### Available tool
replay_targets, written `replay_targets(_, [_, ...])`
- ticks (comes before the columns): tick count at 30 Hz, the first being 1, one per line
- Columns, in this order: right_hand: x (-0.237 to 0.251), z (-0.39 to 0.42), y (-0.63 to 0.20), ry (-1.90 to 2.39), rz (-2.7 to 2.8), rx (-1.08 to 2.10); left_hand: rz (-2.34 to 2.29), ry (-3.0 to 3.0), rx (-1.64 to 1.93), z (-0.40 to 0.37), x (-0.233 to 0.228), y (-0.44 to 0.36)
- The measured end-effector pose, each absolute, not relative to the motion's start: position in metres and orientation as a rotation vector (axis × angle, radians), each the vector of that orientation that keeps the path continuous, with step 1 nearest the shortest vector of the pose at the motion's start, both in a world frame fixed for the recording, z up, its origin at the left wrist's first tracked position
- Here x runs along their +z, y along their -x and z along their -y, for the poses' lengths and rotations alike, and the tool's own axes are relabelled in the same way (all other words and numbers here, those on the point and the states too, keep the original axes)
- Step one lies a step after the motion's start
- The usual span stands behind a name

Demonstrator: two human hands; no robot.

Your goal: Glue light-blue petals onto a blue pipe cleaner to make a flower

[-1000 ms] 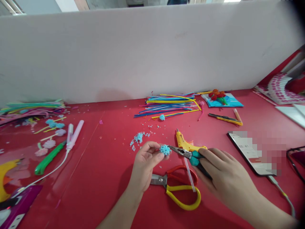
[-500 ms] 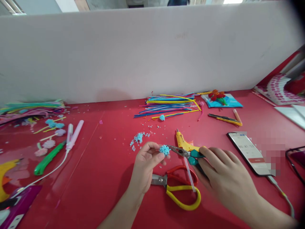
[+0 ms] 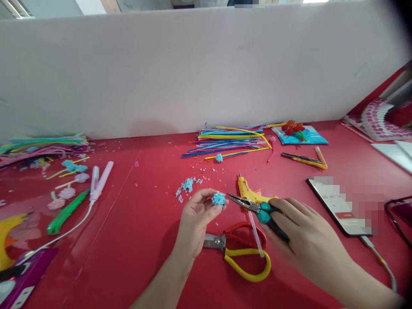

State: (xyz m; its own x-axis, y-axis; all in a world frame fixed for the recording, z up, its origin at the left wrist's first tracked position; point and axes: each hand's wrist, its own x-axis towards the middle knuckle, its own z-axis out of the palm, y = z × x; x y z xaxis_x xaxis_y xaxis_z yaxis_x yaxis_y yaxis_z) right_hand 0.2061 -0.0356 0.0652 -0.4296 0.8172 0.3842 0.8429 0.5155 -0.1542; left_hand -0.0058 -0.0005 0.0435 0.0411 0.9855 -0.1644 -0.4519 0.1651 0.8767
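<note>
Between the thumb and fingers of my left hand (image 3: 195,219) is a small fuzzy blue pom-pom (image 3: 219,198). My right hand (image 3: 305,231) grips long-nose pliers (image 3: 252,207) with teal and black handles. Their jaw tips point left, just beside the pom-pom and apart from it. Below the pliers lie scissors (image 3: 247,266) with one red and one yellow handle. A yellow glue gun (image 3: 249,191) rests behind the pliers, a clear glue stick (image 3: 255,231) reaching from it over the scissors. Blue fuzzy clippings (image 3: 187,185) are scattered behind my left hand.
Coloured pipe cleaners (image 3: 228,141) lie by the white partition (image 3: 193,68), a second blue pom-pom (image 3: 219,158) in front of them. On the right is a phone (image 3: 337,210) with a cable. A green cutter (image 3: 67,214) and pink hot tool (image 3: 102,182) lie left.
The pliers' tips have drawn away from the pom-pom, and their handles have swung down slightly. My left hand has shifted the pom-pom a little left and up.
</note>
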Motion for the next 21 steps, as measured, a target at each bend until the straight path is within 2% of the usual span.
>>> replay_targets(11, [0.0674,0.0333,-0.2016,1.341,2.359,-0.064,-0.923,-0.746,1.262,0.0025,0.0442,0.0047])
replay_targets(21, [0.066,0.0314,-0.2027,1.295,2.508,-0.438,-0.957,-0.767,1.264,0.002,0.044,0.0044])
